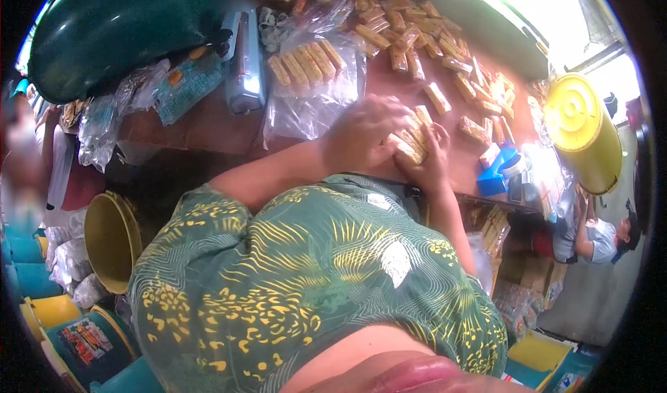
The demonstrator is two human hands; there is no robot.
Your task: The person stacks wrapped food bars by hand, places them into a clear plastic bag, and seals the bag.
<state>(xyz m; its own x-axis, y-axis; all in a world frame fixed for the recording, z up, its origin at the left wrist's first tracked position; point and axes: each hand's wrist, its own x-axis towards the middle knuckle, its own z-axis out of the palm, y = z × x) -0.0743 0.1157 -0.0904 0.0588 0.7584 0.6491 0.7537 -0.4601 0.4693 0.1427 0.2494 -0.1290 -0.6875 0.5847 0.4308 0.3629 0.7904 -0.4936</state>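
My right hand [432, 158] is closed around a small bundle of pale golden snack bars [415, 141], held in front of my chest at the table's near edge. My left hand [368, 130] is smeared by motion, beside the bundle's left side; whether it grips the bars I cannot make out. Left of it, a clear plastic bag [300, 108] lies flat on the brown table [389, 94], with a row of several bars [307, 62] on top. Beyond my hands, one loose wrapped bar [438, 98] lies apart from a large spread of wrapped bars [410, 28].
A blue-grey bag sealer [245, 63] stands left of the bag, near a big green tub [125, 35]. At right are a blue tape dispenser [495, 174] and a yellow bucket [585, 132]. Another person [603, 239] is at far right; a blurred person [24, 150] is at far left.
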